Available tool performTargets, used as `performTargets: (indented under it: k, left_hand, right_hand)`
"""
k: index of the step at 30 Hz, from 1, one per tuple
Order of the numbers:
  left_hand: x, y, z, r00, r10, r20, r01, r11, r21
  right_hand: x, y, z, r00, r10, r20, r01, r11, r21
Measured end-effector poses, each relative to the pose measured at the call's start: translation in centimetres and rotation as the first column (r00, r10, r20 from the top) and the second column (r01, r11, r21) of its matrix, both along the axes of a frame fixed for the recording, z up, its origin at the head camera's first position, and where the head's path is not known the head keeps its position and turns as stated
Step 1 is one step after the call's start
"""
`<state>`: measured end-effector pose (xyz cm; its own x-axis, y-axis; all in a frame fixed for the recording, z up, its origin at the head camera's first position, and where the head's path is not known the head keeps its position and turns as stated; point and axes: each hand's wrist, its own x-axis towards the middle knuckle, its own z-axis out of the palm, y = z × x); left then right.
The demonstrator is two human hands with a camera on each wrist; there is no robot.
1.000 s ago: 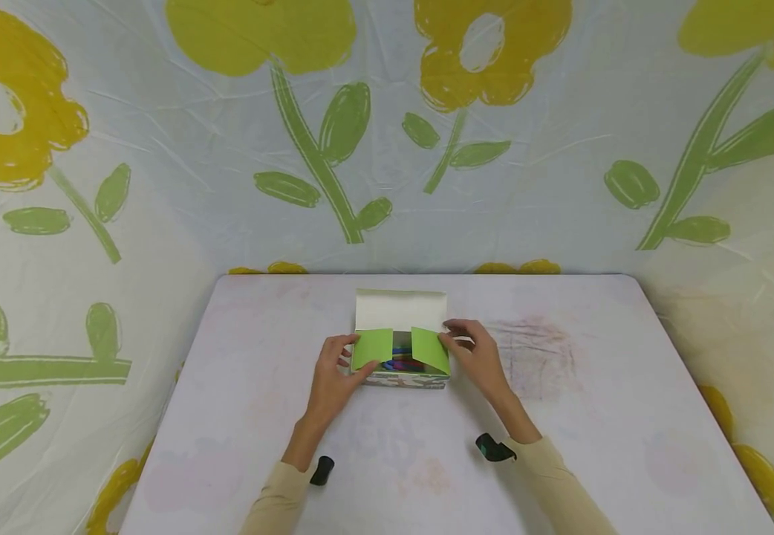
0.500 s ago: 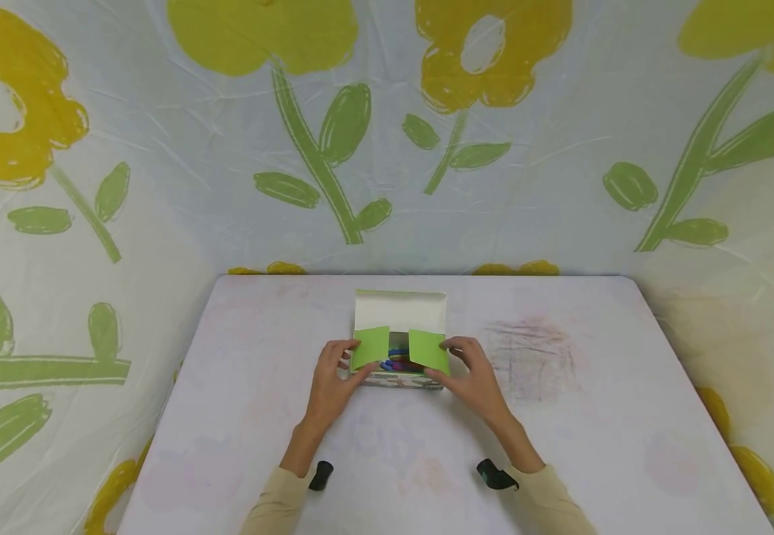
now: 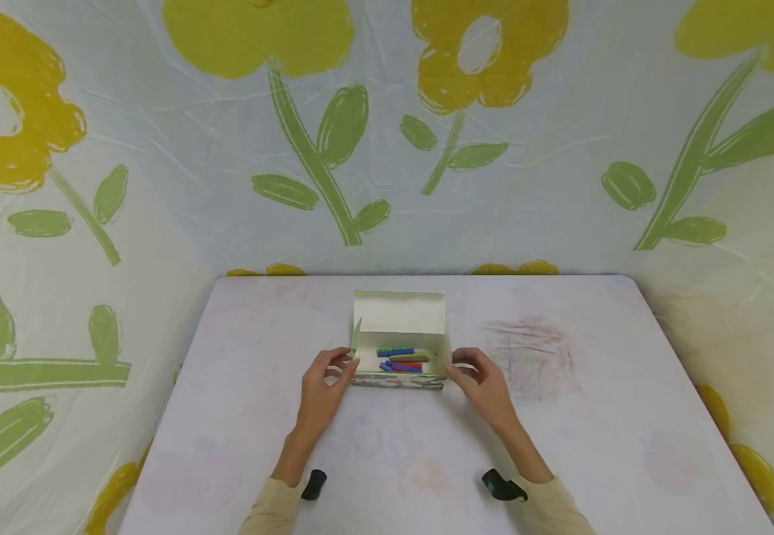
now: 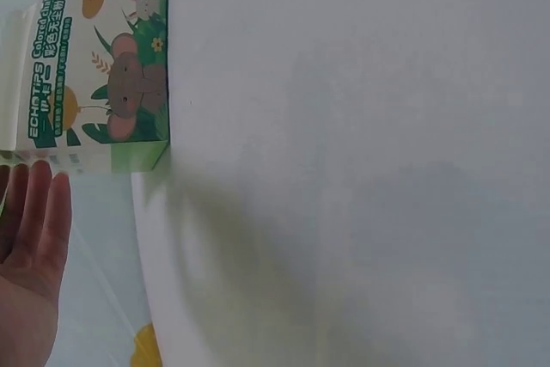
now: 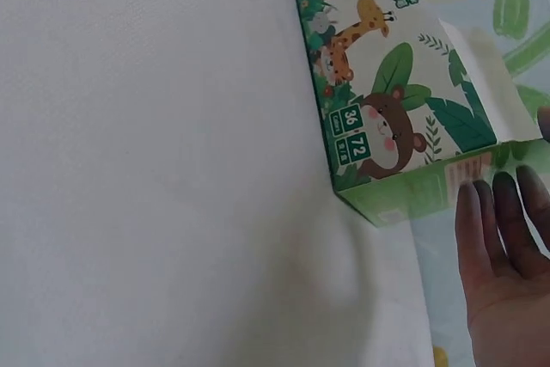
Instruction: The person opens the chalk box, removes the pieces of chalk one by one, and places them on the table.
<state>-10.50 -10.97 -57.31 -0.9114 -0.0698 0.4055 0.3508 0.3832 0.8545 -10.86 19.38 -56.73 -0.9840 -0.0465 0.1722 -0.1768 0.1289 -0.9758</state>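
Note:
A cardboard coloured-chalk box (image 3: 397,381) stands on the table with its lid (image 3: 399,312) raised at the back. Inside lie several coloured sticks (image 3: 403,360), blue, red and brown. My left hand (image 3: 320,390) is at the box's left end, thumb and forefinger pinching the green left flap (image 3: 356,336), which stands upright. In the left wrist view its other fingers (image 4: 53,221) lie straight against the end. My right hand (image 3: 490,390) is at the right end, thumb near the front corner. Its fingers (image 5: 468,221) reach straight along the green side. The right flap is hidden.
The white table (image 3: 374,475) carries faint coloured stains, with a reddish scribbled patch (image 3: 534,357) right of the box. Behind the far edge hangs a flower-printed cloth (image 3: 527,200). Dark wrist cameras (image 3: 315,484) sit below both hands.
The two green flaps, earlier folded in over the opening, have swung outward, showing the sticks inside. The left hand has drawn back to the left; the right hand has shifted slightly right and down.

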Motion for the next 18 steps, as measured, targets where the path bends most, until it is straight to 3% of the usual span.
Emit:
performTargets:
  k: [11,18]
  left_hand:
    - [0.8,-0.6,-0.4,0.992,0.047,0.121,-0.064,0.987,0.145]
    - [0.8,-0.4,-0.7,0.960,0.044,0.276,-0.136,0.937,0.321]
  right_hand:
    - [1.0,1.0,-0.8,0.989,-0.067,0.135,0.067,0.998,0.004]
    - [1.6,0.8,-1.5,0.969,-0.113,0.218,0.119,0.993,-0.015]
